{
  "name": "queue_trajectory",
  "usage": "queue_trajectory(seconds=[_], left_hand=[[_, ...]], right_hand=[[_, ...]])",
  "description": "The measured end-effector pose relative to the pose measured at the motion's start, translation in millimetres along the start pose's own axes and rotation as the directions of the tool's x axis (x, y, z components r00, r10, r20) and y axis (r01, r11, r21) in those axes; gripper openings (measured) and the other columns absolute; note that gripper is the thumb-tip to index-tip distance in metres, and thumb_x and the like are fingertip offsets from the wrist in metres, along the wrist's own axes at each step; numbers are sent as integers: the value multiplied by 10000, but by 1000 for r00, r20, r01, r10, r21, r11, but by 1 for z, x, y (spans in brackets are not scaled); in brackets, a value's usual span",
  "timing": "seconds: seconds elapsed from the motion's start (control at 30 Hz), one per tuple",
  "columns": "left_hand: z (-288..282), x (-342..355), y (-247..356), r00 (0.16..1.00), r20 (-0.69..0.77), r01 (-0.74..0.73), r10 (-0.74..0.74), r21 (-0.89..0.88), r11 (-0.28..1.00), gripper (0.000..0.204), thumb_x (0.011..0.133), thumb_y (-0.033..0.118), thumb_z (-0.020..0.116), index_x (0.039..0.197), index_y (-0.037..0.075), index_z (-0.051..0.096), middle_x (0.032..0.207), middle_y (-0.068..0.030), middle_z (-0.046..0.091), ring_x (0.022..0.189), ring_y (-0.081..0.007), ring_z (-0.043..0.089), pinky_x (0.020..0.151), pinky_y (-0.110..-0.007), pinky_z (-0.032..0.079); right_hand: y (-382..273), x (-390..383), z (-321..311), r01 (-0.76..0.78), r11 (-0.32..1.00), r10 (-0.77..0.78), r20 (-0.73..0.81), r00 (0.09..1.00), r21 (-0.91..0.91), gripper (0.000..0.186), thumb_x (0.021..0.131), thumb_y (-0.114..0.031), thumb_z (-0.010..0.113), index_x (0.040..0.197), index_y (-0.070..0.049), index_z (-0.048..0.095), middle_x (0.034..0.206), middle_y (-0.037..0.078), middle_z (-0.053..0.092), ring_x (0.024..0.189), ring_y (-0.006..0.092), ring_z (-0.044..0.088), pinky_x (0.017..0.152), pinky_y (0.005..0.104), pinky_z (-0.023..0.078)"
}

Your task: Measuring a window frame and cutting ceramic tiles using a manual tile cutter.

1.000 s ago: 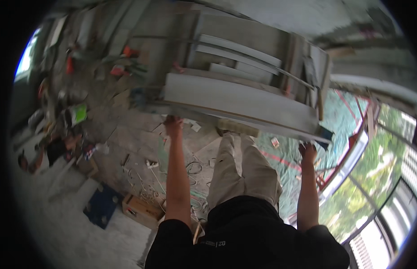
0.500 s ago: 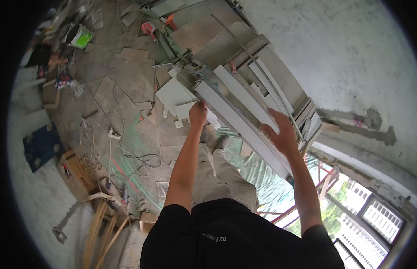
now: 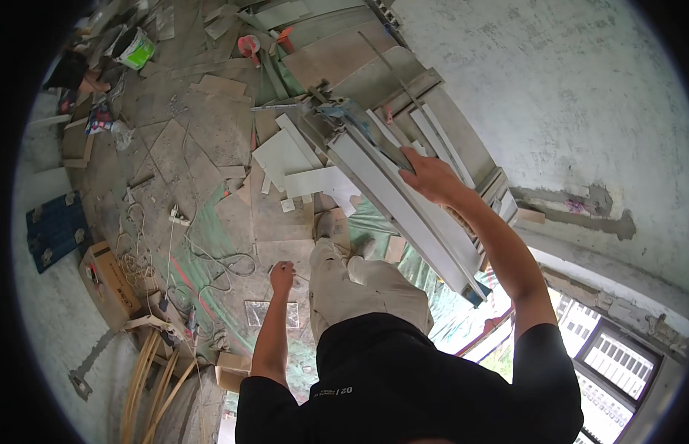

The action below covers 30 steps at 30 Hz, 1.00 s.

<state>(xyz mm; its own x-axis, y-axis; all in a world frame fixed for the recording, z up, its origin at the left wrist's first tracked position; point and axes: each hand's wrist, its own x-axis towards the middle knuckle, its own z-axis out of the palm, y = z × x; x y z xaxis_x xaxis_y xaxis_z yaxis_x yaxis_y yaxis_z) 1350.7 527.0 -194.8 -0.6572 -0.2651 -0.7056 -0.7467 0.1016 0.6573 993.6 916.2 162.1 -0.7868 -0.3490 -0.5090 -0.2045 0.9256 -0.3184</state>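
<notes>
A long manual tile cutter [image 3: 381,194] stretches diagonally before me, a pale strip of tile [image 3: 374,172] lying along its bed. At its far end sits a worn blue-grey carriage, from which a lever handle [image 3: 385,148] reaches back toward me. My right hand [image 3: 431,177] is closed around the near end of that lever, above the bed. Lower left, away from the cutter, my left hand [image 3: 283,276] hangs with its fingers curled; whether something small is in them is hidden.
White tile offcuts [image 3: 285,155] lie on the floor left of the cutter. Cables [image 3: 222,270], a cardboard box [image 3: 111,285] and a green-labelled bucket [image 3: 131,50] stand or lie further left. Narrow tile strips [image 3: 442,144] rest right of the cutter, by the wall. Another person's arm [image 3: 92,83] shows far left.
My left hand has let go of the cutter's left side and dropped back toward me. My right hand has moved forward and left, from over the right-hand strip onto the lever.
</notes>
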Motion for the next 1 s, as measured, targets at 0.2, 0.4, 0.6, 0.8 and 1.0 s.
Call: queue_trajectory(seconds=[0.2, 0.4, 0.6, 0.8, 1.0], left_hand=[[31, 8, 46, 991, -76, -108, 110, 33, 994, 328, 1005, 270, 676, 1050, -47, 746, 833, -151, 779, 717, -202, 751, 659, -324, 584], [160, 4, 127, 967, 195, -90, 164, -343, 935, 353, 1040, 300, 683, 1144, -34, 728, 921, -95, 776, 761, -158, 721, 675, -295, 568], [297, -22, 189, 958, 279, 79, 70, -487, 870, 332, 1059, 248, 657, 1252, -20, 686, 977, -46, 697, 838, -112, 645, 773, -275, 539], [332, -3, 184, 980, 148, -99, 132, -211, 972, 441, 1033, 367, 705, 1335, 50, 659, 1054, -27, 633, 972, -162, 624, 868, -348, 504], [346, -24, 205, 988, 156, 39, -1, -237, 971, 519, 1038, 273, 685, 1449, -33, 602, 1283, -130, 709, 1207, -216, 680, 958, -361, 505]], right_hand=[[37, -74, 29, -39, 999, 39, 42, 998, -12, 567, 1072, -384, 586, 1529, -88, 428, 1104, 230, 749, 1069, 452, 720, 902, 556, 559], [125, -228, 77, -169, 984, 161, 131, 978, 55, 592, 1048, -401, 608, 1550, -135, 442, 1265, 196, 738, 1075, 436, 729, 901, 534, 584], [224, -384, 138, -312, 940, 288, 171, 942, 135, 547, 1032, -373, 640, 1513, -159, 491, 1208, 154, 744, 1034, 400, 741, 870, 499, 599], [289, -494, 183, -344, 928, 337, 71, 939, 143, 402, 963, -245, 704, 1347, -163, 616, 1060, 126, 750, 949, 356, 750, 818, 482, 598], [325, -554, 206, -385, 910, 382, 48, 923, 154, 309, 956, -232, 715, 1240, -127, 654, 1009, 110, 743, 926, 340, 746, 807, 479, 594]])
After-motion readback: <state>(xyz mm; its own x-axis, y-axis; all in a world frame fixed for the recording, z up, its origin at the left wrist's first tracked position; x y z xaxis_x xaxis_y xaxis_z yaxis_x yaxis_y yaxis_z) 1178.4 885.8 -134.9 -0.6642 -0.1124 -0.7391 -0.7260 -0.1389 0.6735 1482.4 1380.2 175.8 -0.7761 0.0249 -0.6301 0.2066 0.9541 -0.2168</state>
